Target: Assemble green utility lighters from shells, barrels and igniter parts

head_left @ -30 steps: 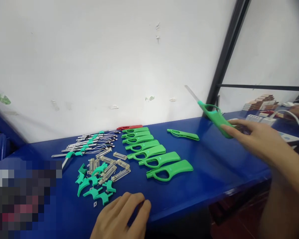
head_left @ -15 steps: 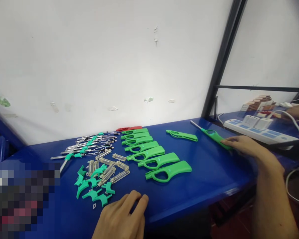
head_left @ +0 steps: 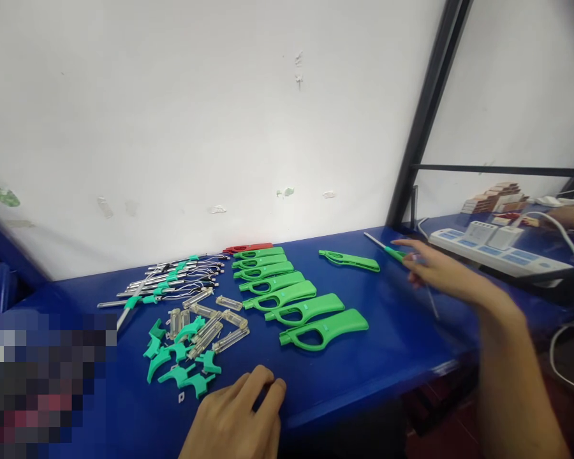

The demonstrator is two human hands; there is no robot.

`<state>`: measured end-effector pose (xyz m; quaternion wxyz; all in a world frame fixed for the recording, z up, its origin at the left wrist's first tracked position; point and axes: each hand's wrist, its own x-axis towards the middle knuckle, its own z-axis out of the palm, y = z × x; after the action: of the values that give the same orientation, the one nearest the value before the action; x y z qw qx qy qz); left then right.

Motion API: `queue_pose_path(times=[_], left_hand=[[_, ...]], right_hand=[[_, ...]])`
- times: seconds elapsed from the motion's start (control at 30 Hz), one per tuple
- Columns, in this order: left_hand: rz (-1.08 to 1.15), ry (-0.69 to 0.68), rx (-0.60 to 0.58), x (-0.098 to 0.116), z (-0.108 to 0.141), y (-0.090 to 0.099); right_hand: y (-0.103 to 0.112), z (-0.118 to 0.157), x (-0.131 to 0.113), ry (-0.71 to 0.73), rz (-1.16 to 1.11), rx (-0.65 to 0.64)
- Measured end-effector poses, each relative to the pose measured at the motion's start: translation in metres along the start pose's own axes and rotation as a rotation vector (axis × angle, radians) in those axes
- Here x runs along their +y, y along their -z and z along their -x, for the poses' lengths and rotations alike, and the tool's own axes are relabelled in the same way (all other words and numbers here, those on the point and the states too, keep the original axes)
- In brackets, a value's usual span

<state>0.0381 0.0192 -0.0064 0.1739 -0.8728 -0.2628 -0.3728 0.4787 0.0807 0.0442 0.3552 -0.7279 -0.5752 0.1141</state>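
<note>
Head view: a green lighter [head_left: 395,254] is laid on the table [head_left: 392,331] near the power strip [head_left: 548,264], its body partly covered by the right hand [head_left: 425,271]. A thin shaft [head_left: 432,301] is clasped in that hand's curled fingers, the index finger extended. The left hand [head_left: 242,417] is rested near turquoise triggers [head_left: 198,383]; whether anything is gripped there cannot be told. Between the hands, green casings [head_left: 347,324] are lined up.

Green casings [head_left: 349,320] of smooth, low-gloss plastic; shiny metal rods [head_left: 123,319]; translucent plastic cartridges [head_left: 205,339]; glossy blue tabletop [head_left: 387,331]; matt white wall [head_left: 172,127] with rough, flaking patches [head_left: 217,209].
</note>
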Motion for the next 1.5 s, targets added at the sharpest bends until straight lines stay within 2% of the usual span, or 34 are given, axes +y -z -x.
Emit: queue_pose_path(times=[0.1, 0.17, 0.33, 0.47, 0.67, 0.87, 1.27, 1.4, 1.5], left_hand=[[0.001, 0.007, -0.049, 0.000, 0.000, 0.001], [0.014, 0.010, 0.008, -0.001, 0.002, -0.003], [0.023, 0.012, 0.019, -0.001, 0.009, -0.012], [0.029, 0.002, 0.025, -0.001, 0.009, -0.011], [0.018, -0.010, 0.025, -0.001, 0.009, -0.011], [0.026, 0.001, -0.019, -0.001, 0.010, -0.011], [-0.003, -0.023, 0.005, -0.001, 0.008, -0.009], [-0.008, -0.024, -0.081, 0.001, 0.005, -0.004], [0.004, -0.023, -0.028, 0.000, 0.006, -0.007]], right_hand=[[-0.028, -0.009, -0.012, 0.071, 0.050, -0.121], [-0.039, -0.015, -0.015, 0.139, 0.113, -0.141], [-0.045, -0.021, -0.008, 0.283, 0.261, -0.077], [-0.046, -0.020, 0.001, 0.338, 0.320, -0.103], [-0.044, -0.019, 0.005, 0.282, 0.404, -0.135], [-0.044, -0.017, -0.003, 0.222, 0.438, -0.220], [-0.045, -0.015, -0.010, 0.160, 0.429, -0.244], [-0.047, -0.016, -0.011, 0.080, 0.458, -0.286], [-0.049, -0.016, -0.012, 0.017, 0.483, -0.288]])
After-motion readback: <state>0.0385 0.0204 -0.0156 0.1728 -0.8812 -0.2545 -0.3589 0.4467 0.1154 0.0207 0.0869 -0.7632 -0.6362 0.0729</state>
